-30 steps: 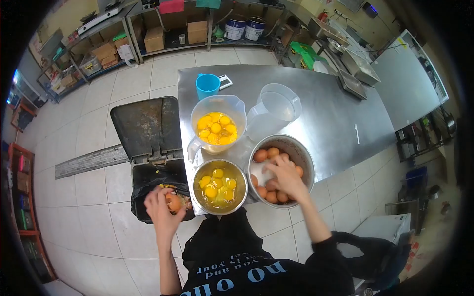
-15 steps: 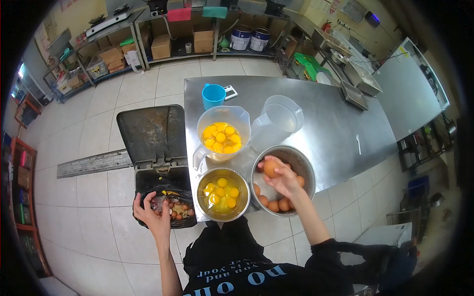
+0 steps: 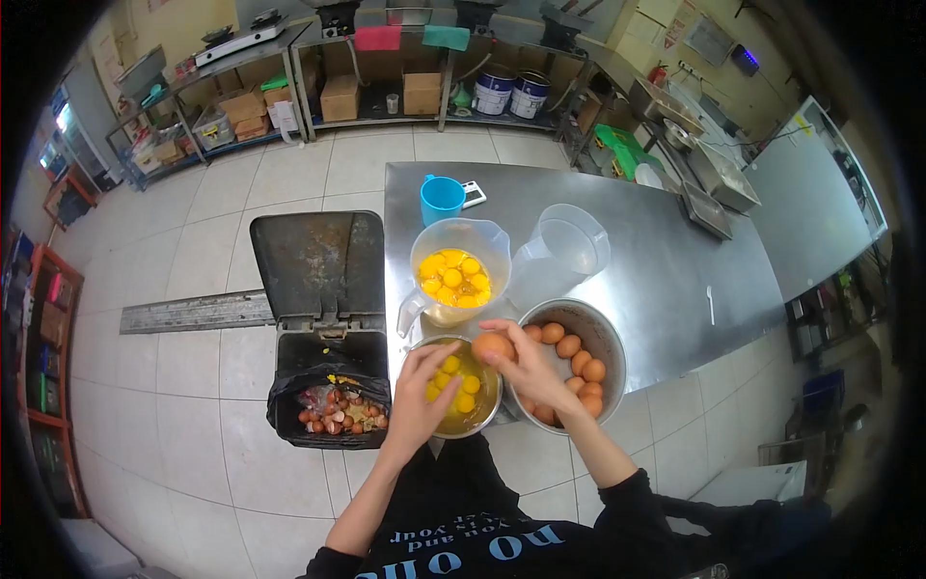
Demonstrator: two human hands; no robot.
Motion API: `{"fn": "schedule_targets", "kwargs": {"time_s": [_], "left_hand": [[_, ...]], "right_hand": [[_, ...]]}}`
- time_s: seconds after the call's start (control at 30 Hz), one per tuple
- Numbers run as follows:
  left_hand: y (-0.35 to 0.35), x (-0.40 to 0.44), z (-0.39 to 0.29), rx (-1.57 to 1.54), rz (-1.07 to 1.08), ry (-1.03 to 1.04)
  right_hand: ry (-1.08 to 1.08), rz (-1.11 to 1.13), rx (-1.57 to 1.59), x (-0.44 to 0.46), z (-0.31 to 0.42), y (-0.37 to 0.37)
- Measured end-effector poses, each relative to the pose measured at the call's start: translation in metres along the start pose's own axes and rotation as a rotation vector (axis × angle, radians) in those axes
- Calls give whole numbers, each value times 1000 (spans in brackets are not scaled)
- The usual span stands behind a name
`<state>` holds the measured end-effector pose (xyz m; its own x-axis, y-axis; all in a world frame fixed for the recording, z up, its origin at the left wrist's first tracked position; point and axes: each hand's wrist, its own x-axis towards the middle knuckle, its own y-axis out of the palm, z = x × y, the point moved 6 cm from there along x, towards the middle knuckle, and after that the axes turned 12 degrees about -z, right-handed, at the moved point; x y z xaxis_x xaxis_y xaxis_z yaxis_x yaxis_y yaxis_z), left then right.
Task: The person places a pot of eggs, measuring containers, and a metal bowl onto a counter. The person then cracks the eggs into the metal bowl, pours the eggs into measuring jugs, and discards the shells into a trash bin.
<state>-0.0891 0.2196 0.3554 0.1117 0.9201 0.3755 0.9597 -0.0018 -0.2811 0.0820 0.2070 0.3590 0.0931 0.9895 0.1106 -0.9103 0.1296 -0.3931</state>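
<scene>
My right hand point(image 3: 531, 369) grips a brown egg point(image 3: 493, 348) above the right rim of a metal bowl point(image 3: 494, 410). Several yolks point(image 3: 467, 392) lie in that bowl. Over its left side is my left hand point(image 3: 421, 400), fingers spread and nothing in them. To the right, a larger metal pot point(image 3: 615, 349) holds several brown eggs point(image 3: 581, 363). Behind the bowl, a clear pitcher point(image 3: 494, 236) contains many yolks point(image 3: 453, 277).
An open black bin point(image 3: 318, 241) with eggshells point(image 3: 342, 410) stands left of the steel table point(image 3: 675, 289). A second clear pitcher point(image 3: 569, 241), a blue cup point(image 3: 442, 198), a small scale point(image 3: 473, 195) and a white spoon point(image 3: 710, 304) are on the tabletop.
My left hand has moved from the bin to over the bowl, its shell let go. My right hand took an egg from the pot and brought it left to the bowl.
</scene>
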Motion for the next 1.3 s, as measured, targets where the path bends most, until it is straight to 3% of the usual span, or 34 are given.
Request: {"fn": "schedule_targets", "kwargs": {"time_s": [0.03, 0.17, 0.23, 0.33, 0.53, 0.67, 0.73, 0.8, 0.9, 0.93, 1.0, 1.03, 1.1, 1.2, 1.27, 1.3], "left_hand": [[8, 3, -7, -81, 51, -68], [16, 6, -2, -174, 141, -128], [15, 4, 6, -194, 176, -146], [10, -4, 18, -144, 176, -160], [-8, -9, 24, -15, 156, -132], [-3, -13, 26, -130, 137, -112], [3, -20, 21, -269, 131, -97], [-8, -28, 18, 21, 20, -158], [-56, -43, 56, -52, -91, -349], [-77, -43, 61, 457, -15, -240], [-98, -47, 68, 790, -183, -139], [-101, -45, 72, 791, -182, -128], [-113, -45, 76, 695, -315, -183], [-122, -39, 69, 649, -393, -243], [-130, -41, 69, 626, -422, -227], [-133, -42, 69, 599, -451, -221]], "right_hand": [[269, 41, 294, -3, -9, 6], [412, 168, 407, -7, -25, 23], [-60, 210, 218, -8, -11, 25], [-89, 241, -33, -13, -20, 36], [-241, 161, -231, -18, -1, 41], [-32, 145, -224, -25, 14, 50], [-271, -131, -329, -30, 30, 50], [-305, -151, -400, -33, 42, 39], [-192, -307, -479, -30, 20, -26], [-111, -298, -564, -26, -11, -45], [60, -69, -683, -24, -70, -45], [59, -79, -679, -19, -95, -38], [193, 214, -716, -20, -143, -7], [280, 344, -601, -16, -133, -6], [179, 265, -583, -17, -127, -19], [331, 195, -267, -19, -125, -30]]}}
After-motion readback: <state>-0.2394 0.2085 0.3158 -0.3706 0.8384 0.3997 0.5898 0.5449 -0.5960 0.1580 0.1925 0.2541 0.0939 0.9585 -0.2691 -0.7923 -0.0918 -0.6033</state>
